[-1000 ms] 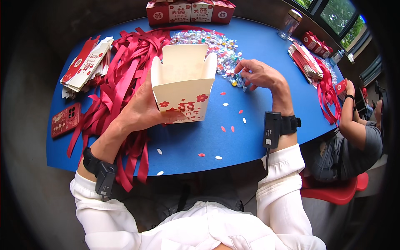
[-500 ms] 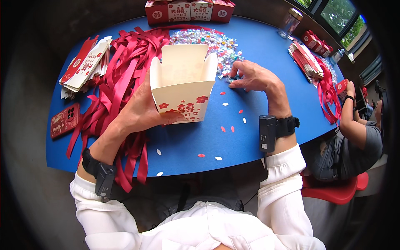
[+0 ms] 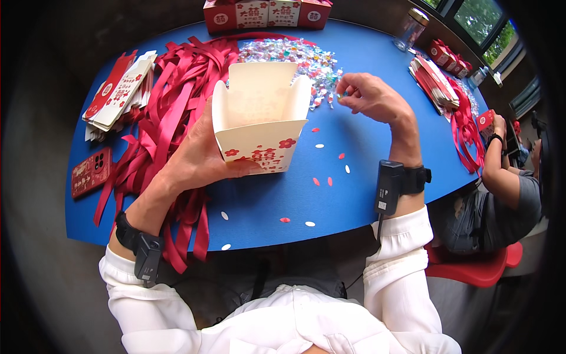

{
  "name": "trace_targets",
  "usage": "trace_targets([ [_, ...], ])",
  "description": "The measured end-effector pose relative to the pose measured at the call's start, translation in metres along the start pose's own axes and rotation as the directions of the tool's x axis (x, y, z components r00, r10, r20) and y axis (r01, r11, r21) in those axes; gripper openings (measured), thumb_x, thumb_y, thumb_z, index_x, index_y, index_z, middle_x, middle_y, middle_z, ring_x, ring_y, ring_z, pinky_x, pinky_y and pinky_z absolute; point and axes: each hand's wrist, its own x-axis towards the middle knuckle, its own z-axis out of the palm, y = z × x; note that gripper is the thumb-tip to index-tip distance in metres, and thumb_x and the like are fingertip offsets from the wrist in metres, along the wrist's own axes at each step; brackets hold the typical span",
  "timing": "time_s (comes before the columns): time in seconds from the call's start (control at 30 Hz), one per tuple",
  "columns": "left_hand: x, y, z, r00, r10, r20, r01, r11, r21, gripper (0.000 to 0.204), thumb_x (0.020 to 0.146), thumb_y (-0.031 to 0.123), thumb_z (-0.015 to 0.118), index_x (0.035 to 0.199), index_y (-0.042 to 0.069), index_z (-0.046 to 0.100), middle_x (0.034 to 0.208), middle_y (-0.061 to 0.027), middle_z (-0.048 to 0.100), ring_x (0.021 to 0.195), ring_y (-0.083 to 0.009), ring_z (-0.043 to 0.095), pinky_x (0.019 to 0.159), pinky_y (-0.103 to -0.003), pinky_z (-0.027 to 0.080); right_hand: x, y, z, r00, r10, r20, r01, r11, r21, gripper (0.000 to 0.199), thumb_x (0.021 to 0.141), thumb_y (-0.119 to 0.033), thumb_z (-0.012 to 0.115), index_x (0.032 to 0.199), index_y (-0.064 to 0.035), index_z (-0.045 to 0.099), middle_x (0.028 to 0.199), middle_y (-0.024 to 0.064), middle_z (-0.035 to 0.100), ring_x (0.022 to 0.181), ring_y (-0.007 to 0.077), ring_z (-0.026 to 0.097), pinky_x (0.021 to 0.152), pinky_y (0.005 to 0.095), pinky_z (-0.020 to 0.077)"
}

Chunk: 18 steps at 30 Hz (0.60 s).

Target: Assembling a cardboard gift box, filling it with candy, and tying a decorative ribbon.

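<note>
Box: white with red print (image 3: 263,137), centre of the frame, top flaps raised, just right of the left hand's palm.
Left hand (image 3: 200,154): grip closed on the box's left side, thumb across its lower front.
Right hand (image 3: 376,101): right of upper centre, fingers curled; cannot tell whether its grip holds a candy.
Candies (image 3: 312,59): heaped at upper centre, beside the right fingertips.
Ribbons (image 3: 174,103): red, left of the box.

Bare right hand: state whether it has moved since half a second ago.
Yes; the right hand moved up and rightward, judged against the uppermost red oval confetti piece.
</note>
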Motion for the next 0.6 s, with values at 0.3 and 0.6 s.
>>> trace_targets([
  [0.3, 0.003, 0.002, 0.006, 0.996, 0.084, 0.001, -0.084, 0.995, -0.054, 0.107, 0.067, 0.010, 0.093, 0.152, 0.011, 0.028, 0.139, -0.0110, 0.054, 0.129, -0.0236, 0.053, 0.107, -0.041, 0.046, -0.015, -0.064, 0.007, 0.656, -0.536, -0.531, 0.730, 0.629, 0.267, 0.017, 0.092, -0.009, 0.070, 0.108, -0.0035, 0.068, 0.093, 0.0053, 0.067, 0.081, 0.0122, 0.067, 0.072, 0.0253, 0.0592],
  [0.6, 0.001, 0.012, 0.007, 0.995, 0.090, -0.035, -0.089, 0.995, 0.044, 0.102, 0.066, 0.012, 0.093, 0.147, 0.010, 0.032, 0.135, -0.0104, 0.052, 0.128, -0.0252, 0.053, 0.106, -0.041, 0.046, -0.032, -0.097, 0.021, 0.431, -0.818, -0.381, 0.896, 0.437, 0.077, 0.031, 0.075, 0.002, 0.079, 0.104, -0.0069, 0.071, 0.102, 0.0110, 0.068, 0.095, 0.0285, 0.069, 0.079, 0.0342, 0.0579],
])
